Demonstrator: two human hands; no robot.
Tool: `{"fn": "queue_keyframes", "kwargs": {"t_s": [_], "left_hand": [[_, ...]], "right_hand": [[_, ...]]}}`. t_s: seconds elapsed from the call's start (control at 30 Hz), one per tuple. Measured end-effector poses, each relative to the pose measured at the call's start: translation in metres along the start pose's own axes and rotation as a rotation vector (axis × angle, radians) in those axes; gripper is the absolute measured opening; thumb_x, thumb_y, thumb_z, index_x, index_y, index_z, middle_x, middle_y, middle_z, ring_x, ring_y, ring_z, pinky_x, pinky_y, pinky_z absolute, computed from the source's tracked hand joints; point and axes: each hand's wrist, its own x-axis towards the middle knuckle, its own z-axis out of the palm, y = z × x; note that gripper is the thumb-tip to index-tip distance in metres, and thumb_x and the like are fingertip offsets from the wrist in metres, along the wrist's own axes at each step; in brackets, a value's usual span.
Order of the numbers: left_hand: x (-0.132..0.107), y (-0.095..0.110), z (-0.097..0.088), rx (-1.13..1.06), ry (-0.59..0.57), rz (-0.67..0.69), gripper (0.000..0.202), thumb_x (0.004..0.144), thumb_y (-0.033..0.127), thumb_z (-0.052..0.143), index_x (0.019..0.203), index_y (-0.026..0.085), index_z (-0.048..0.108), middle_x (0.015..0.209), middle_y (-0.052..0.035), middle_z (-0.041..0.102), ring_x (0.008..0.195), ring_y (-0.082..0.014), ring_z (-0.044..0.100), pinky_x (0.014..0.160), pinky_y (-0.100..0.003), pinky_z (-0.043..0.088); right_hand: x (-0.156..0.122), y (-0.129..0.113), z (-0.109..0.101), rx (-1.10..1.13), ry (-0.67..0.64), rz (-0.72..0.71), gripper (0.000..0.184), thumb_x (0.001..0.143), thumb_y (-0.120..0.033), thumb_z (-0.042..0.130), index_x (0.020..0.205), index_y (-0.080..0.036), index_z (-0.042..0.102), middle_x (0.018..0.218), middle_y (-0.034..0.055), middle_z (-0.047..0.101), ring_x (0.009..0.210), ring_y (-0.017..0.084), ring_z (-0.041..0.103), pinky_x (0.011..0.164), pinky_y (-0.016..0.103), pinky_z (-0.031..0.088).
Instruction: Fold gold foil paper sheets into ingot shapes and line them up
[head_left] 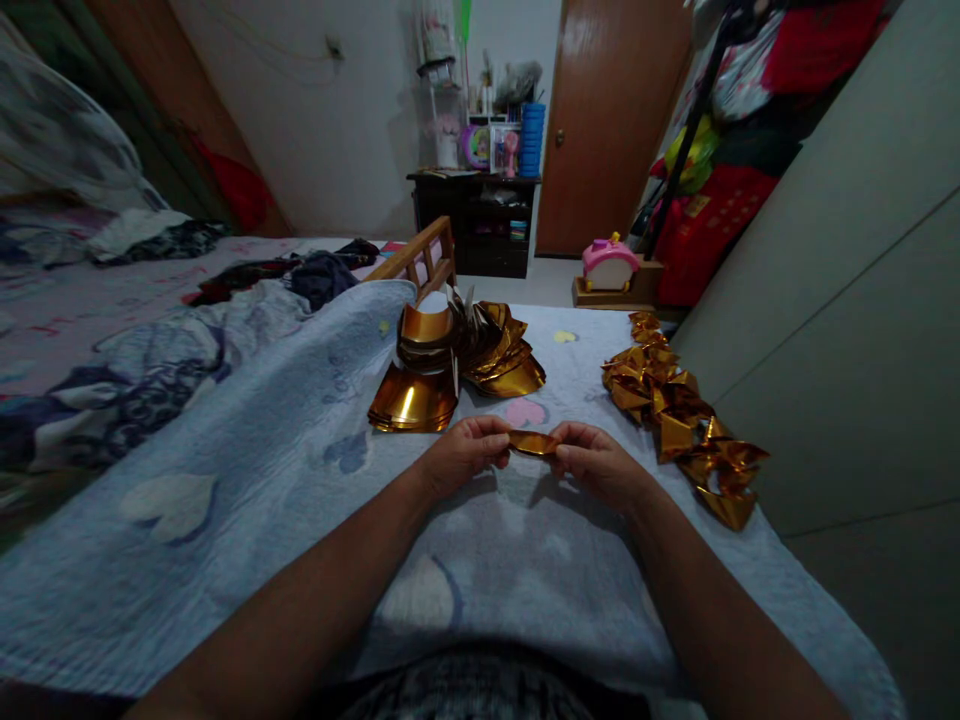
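Observation:
A small strip of folded gold foil paper (532, 442) is stretched between my two hands, just above the blue blanket. My left hand (469, 455) pinches its left end between thumb and fingers. At the other end, my right hand (596, 460) grips it the same way. Beyond my left hand lies a stack of flat gold foil sheets (412, 398), curled at the edges. More gold sheets (506, 360) fan out beside that stack. A pile of folded gold foil pieces (675, 405) runs along the right side of the blanket.
The light blue blanket (525, 600) has heart prints. A wooden rail (420, 250) stands behind the sheets, with heaped clothes (225, 320) on a bed at left. A pale cabinet (847, 330) borders the right. Farther back are a dark shelf (472, 225) and a pink toy (609, 265).

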Motion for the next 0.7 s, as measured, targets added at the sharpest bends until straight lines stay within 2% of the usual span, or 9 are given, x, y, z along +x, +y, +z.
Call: {"fn": "queue_keyframes", "kwargs": {"t_s": [0.2, 0.53, 0.7], "left_hand": [[-0.0013, 0.0003, -0.0002, 0.074, 0.037, -0.021, 0.041, 0.060, 0.041, 0.092, 0.083, 0.012, 0.073, 0.068, -0.0003, 0.064, 0.058, -0.0076, 0.054, 0.056, -0.019, 0.037], [0.0009, -0.0018, 0.0010, 0.033, 0.063, -0.010, 0.040, 0.058, 0.038, 0.093, 0.079, 0.012, 0.071, 0.065, 0.0005, 0.062, 0.057, -0.0071, 0.052, 0.054, -0.018, 0.036], [0.0020, -0.0026, 0.0025, -0.018, 0.060, 0.027, 0.039, 0.057, 0.036, 0.094, 0.080, 0.012, 0.073, 0.073, -0.0013, 0.067, 0.059, -0.0071, 0.054, 0.057, -0.019, 0.041]], "right_hand": [[0.0002, 0.0012, -0.0007, -0.026, 0.014, -0.005, 0.030, 0.066, -0.035, 0.090, 0.078, -0.019, 0.067, 0.071, -0.0016, 0.065, 0.059, 0.009, 0.053, 0.056, 0.022, 0.040], [0.0019, 0.0024, -0.0003, -0.049, 0.036, -0.021, 0.033, 0.065, -0.039, 0.091, 0.077, -0.018, 0.067, 0.069, -0.0022, 0.063, 0.057, 0.009, 0.052, 0.056, 0.022, 0.038], [0.0024, 0.0027, -0.0007, -0.049, 0.030, -0.044, 0.032, 0.066, -0.039, 0.090, 0.078, -0.019, 0.067, 0.070, -0.0018, 0.064, 0.058, 0.009, 0.052, 0.056, 0.023, 0.038]]}}
